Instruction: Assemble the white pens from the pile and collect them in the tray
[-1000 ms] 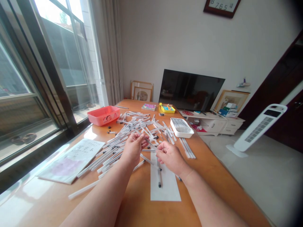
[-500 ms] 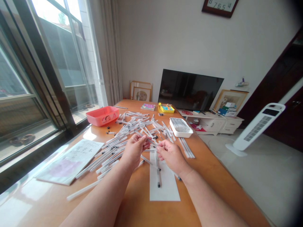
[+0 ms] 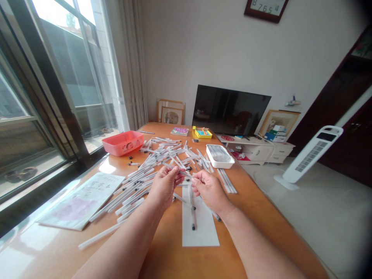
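Observation:
My left hand (image 3: pixel 164 185) and my right hand (image 3: pixel 208 188) meet above the wooden table (image 3: pixel 168 255), fingertips almost touching. Both pinch the same thin white pen (image 3: pixel 178 169), which runs up and to the left between them. Under the hands lies a white paper strip (image 3: pixel 200 232) with a black-capped pen (image 3: pixel 192 217) resting on it. A big loose pile of white pens (image 3: pixel 157 162) spreads across the table behind and left of my hands.
A red basket (image 3: pixel 122 142) stands at the left near the window. A white tray (image 3: pixel 220 155) sits at the right edge, with a few pens (image 3: pixel 227 181) beside it. A printed booklet (image 3: pixel 83 195) lies at the left. Small black caps (image 3: pixel 130 158) are scattered about.
My hands have drawn closer together around the pen. The view has shifted slightly; everything on the table stays in place.

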A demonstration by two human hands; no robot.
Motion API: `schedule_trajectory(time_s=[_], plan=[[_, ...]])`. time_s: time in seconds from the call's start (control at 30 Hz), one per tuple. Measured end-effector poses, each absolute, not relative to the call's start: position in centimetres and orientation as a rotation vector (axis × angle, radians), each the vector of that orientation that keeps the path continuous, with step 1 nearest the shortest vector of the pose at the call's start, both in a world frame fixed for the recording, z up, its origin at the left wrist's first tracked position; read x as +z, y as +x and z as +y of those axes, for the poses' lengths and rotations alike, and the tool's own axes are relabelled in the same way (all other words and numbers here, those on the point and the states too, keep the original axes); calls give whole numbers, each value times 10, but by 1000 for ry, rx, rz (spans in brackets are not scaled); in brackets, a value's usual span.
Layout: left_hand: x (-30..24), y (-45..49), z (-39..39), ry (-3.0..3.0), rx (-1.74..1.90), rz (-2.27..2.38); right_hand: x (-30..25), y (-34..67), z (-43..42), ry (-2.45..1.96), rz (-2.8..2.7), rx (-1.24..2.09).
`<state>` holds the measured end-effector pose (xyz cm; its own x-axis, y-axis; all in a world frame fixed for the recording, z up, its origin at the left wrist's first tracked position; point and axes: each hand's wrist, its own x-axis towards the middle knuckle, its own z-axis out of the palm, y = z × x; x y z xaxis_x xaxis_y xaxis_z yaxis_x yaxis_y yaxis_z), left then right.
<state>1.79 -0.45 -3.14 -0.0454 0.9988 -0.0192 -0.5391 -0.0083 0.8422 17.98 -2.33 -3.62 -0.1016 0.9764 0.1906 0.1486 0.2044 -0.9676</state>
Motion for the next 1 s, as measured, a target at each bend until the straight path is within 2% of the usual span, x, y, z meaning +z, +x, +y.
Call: schedule_trajectory(time_s=[0.77,1.0], plan=[[-22,19,-12,781,1444,787,-32,184,-25,-1057,-1474,1100],[-27,21,-8,822,1401,833,-32,188,-23,-1197,-1558,1101]])
